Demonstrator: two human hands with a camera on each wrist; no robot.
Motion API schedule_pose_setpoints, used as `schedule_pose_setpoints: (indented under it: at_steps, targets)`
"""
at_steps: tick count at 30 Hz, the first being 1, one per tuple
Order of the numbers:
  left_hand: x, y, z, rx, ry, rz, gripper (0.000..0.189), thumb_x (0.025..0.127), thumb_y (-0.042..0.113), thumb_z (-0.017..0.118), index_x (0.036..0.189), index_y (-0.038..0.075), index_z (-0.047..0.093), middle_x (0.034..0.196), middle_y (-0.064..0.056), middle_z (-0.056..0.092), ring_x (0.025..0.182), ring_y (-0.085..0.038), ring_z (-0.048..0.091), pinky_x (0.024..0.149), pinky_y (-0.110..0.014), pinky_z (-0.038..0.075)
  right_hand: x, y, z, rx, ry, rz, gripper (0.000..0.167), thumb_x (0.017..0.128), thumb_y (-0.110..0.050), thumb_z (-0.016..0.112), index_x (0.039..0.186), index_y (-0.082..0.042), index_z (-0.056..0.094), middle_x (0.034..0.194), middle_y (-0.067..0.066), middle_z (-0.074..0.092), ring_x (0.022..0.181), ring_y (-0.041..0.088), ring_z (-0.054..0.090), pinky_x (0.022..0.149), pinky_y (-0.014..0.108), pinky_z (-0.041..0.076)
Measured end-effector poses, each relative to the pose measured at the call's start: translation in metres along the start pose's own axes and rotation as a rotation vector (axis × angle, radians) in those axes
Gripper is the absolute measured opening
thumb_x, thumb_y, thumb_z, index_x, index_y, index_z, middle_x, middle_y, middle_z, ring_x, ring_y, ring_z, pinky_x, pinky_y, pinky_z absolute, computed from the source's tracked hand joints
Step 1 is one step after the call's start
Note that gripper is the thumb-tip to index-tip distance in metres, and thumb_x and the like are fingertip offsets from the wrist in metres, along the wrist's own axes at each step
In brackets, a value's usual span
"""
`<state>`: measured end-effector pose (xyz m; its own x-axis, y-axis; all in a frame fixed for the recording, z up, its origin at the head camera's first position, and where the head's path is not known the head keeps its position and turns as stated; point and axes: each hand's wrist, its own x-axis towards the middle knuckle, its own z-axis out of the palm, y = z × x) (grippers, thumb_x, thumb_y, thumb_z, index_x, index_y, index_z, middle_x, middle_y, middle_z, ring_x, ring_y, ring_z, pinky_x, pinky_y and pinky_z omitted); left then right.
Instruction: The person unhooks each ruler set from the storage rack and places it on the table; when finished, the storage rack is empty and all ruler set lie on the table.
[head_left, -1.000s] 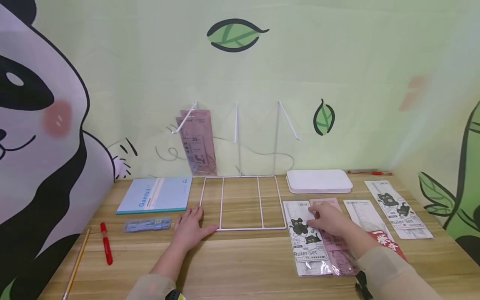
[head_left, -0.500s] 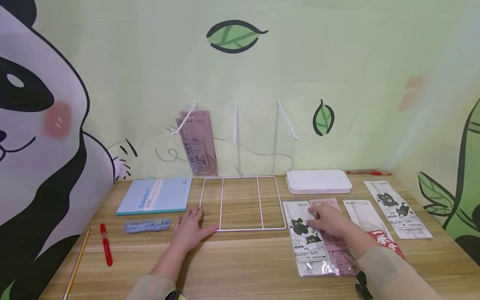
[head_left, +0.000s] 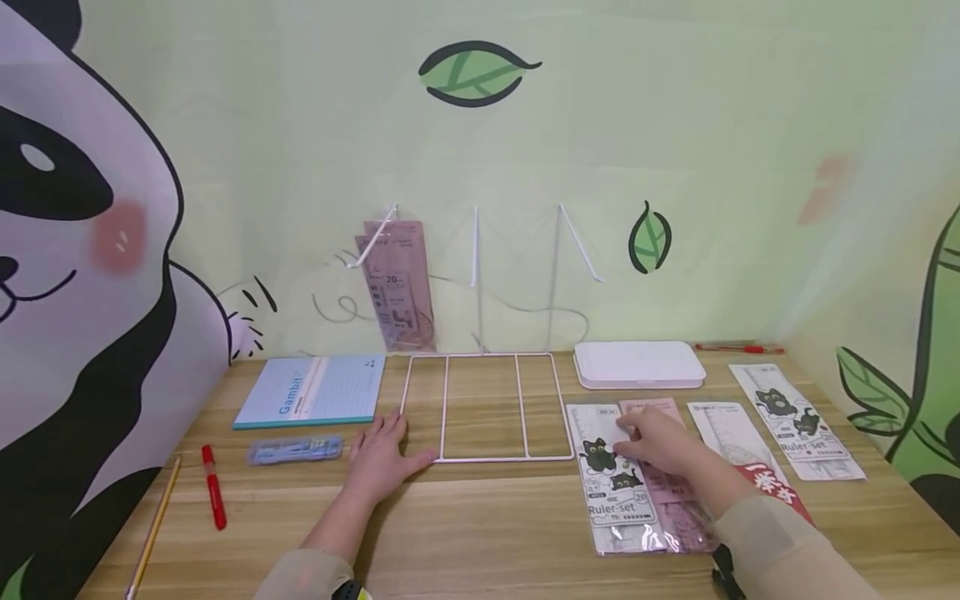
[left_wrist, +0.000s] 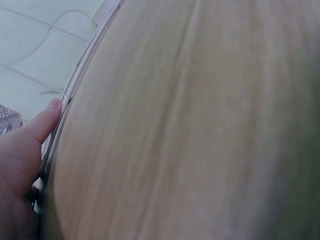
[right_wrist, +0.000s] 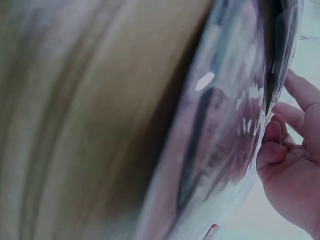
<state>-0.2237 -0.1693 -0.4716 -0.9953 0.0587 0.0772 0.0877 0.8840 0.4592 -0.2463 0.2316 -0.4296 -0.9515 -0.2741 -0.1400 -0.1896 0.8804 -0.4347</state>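
Observation:
My left hand rests at the left front corner of a white wire rack, fingers spread and thumb along the front bar. In the left wrist view my thumb touches the rack. My right hand is over two packs lying side by side. Its thumb and forefinger, held apart, touch a ruler set pack with black cats; the other fingers are curled in. Below that hand is a pink pack, partly hidden.
Pink packs hang on the rack's left hook. A blue notebook, blue pen pack, red marker and pencil lie left. A white case, red pen, another ruler pack and cat ruler pack lie right.

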Motion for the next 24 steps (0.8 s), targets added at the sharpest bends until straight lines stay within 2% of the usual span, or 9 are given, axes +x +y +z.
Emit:
schedule_pose_setpoints:
  at_steps: [9,13,17,19,24]
  targets:
    - [0.001,0.002,0.001,-0.008,0.004,0.003,0.088,0.079,0.055,0.066,0.14,-0.003,0.04,0.146,-0.021,0.034,0.135,-0.043,0.022,0.108,-0.058,0.008,0.0,0.002,-0.005,0.04,-0.003,0.003,0.052,0.086,-0.027,0.067,0.128,0.001,0.055,0.081,0.003,0.054,0.07,0.016,0.049,0.06,0.031,0.041]
    - [0.002,0.002,0.001,-0.003,0.004,0.008,0.089,0.079,0.056,0.066,0.14,-0.003,0.04,0.146,-0.021,0.034,0.136,-0.043,0.022,0.108,-0.058,0.008,-0.001,-0.001,-0.016,0.038,0.021,0.001,0.056,0.088,-0.031,0.066,0.133,-0.001,0.051,0.098,0.01,0.059,0.083,0.02,0.054,0.069,0.036,0.047]
    - [0.002,0.002,0.0,0.001,0.014,0.018,0.089,0.079,0.056,0.065,0.139,-0.004,0.04,0.146,-0.02,0.035,0.136,-0.043,0.021,0.108,-0.058,0.009,0.0,-0.007,-0.028,0.022,0.049,-0.047,0.055,0.089,-0.034,0.064,0.133,-0.005,0.051,0.111,0.015,0.058,0.094,0.025,0.055,0.077,0.043,0.048]
    - [0.003,0.001,0.0,-0.001,0.014,0.02,0.089,0.079,0.056,0.065,0.139,-0.004,0.04,0.146,-0.02,0.034,0.136,-0.043,0.021,0.108,-0.058,0.008,0.0,-0.012,-0.033,0.026,0.056,-0.087,0.056,0.088,-0.035,0.064,0.132,-0.003,0.052,0.108,0.015,0.058,0.091,0.024,0.054,0.075,0.041,0.047]
    - [0.002,-0.001,0.002,0.006,0.004,0.006,0.09,0.078,0.059,0.064,0.139,-0.003,0.041,0.145,-0.021,0.035,0.136,-0.042,0.022,0.108,-0.058,0.008,0.007,-0.028,-0.037,0.037,0.052,-0.125,0.061,0.088,-0.039,0.063,0.136,-0.003,0.048,0.1,0.011,0.056,0.084,0.02,0.051,0.07,0.036,0.045]
